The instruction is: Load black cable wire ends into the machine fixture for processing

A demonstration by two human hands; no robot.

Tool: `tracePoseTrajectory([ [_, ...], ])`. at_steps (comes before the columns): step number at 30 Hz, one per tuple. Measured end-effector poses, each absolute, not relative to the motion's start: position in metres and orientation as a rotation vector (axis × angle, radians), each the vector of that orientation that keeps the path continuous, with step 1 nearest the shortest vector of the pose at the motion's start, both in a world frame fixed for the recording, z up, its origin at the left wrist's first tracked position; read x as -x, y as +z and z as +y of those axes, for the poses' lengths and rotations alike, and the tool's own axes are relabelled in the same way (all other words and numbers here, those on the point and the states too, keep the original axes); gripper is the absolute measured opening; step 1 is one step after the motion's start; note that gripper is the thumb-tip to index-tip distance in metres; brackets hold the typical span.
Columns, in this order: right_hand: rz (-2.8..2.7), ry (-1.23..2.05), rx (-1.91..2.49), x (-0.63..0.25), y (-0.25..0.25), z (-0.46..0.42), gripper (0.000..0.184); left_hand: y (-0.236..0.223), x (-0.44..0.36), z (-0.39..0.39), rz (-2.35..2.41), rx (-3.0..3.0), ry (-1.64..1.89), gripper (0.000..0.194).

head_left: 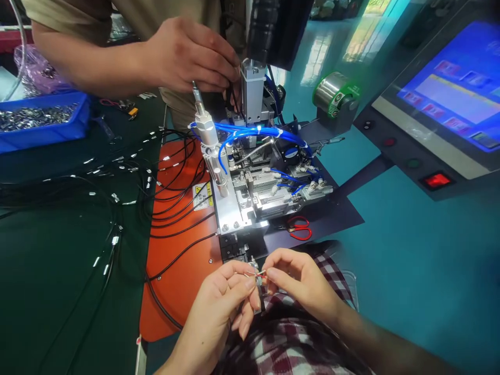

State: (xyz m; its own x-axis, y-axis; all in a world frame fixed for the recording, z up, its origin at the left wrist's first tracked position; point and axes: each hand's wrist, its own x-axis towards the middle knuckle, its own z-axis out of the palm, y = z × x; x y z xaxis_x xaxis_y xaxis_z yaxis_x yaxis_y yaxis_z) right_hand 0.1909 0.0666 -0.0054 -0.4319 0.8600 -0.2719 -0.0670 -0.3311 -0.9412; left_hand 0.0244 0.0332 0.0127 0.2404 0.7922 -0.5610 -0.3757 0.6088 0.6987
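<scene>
Close in front of my lap, my left hand (230, 291) and my right hand (299, 278) pinch thin wires (261, 274) between thumbs and fingers. The wires look whitish and red, and their ends are partly hidden by my fingertips. Both hands are at the near edge of a metal soldering machine (269, 200) with blue air tubes (250, 131). Black cables (179, 224) run over the machine's orange base plate (175, 291) toward its near side.
A co-worker's hand (195, 54) is at the machine's far side. Red-handled scissors (300, 228) lie right of the machine. A solder spool (336, 96) and a control screen (449, 94) stand at right. A blue bin (42, 133) of metal parts sits on the green table (50, 250).
</scene>
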Motion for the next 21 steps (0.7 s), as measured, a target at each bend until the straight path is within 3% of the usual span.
tracePoseTrajectory([
  [21,-1.185,1.796,1.125,-0.182,-0.012,0.048,0.024,0.009,-0.032,0.03,1.219,-0.553,0.839,0.033],
])
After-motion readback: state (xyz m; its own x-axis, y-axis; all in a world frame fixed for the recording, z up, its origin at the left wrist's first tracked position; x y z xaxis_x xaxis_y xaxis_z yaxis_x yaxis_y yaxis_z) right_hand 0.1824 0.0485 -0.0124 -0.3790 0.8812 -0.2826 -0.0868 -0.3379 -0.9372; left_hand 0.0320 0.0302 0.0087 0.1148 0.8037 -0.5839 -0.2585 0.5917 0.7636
